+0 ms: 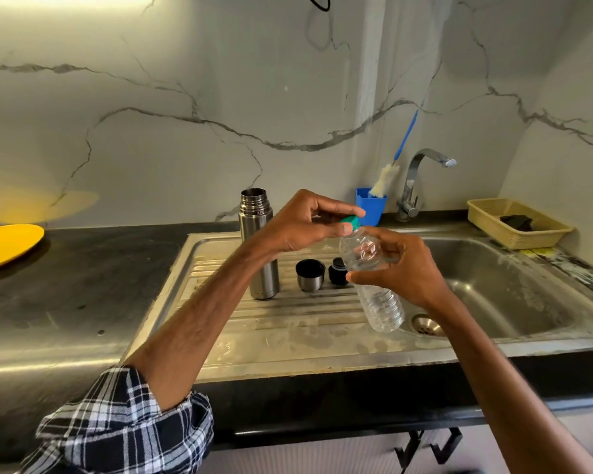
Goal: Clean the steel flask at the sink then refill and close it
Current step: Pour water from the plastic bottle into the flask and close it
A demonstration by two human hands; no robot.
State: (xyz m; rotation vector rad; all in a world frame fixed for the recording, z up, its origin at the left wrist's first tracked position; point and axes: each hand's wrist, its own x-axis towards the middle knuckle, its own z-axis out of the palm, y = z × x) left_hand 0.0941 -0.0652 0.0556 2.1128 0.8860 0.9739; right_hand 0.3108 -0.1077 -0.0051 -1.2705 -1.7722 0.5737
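The steel flask stands upright and open on the sink's drainboard. Its steel cup lid and black stopper sit beside it to the right. My right hand grips a clear plastic water bottle, tilted above the drainboard with its neck up and to the left. My left hand pinches the bottle's green cap at the bottle's mouth, between thumb and fingers.
The sink basin with its drain lies to the right, the tap behind it. A blue cup holds a bottle brush. A beige basket sits far right, a yellow plate far left.
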